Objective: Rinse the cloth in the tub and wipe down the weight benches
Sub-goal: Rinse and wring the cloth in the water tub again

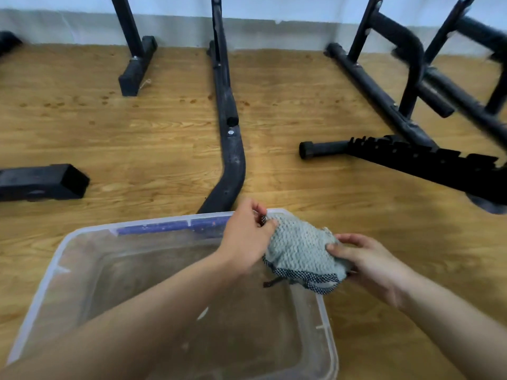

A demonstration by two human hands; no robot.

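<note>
Over the far right corner of the clear tub [44, 286] on the wooden floor [164, 149], the left hand [247, 239] and right hand [367, 261] hold the bunched grey cloth [299, 250], fingers curled and pinching its opposite ends, near black bench frames [233, 149].

Before us, a wood-grain plank floor [164, 149] runs back to a pale wall [274, 31]. Small dark spots [104, 98] dot the far boards, where a whitish scrap [145, 83] lies.
</note>
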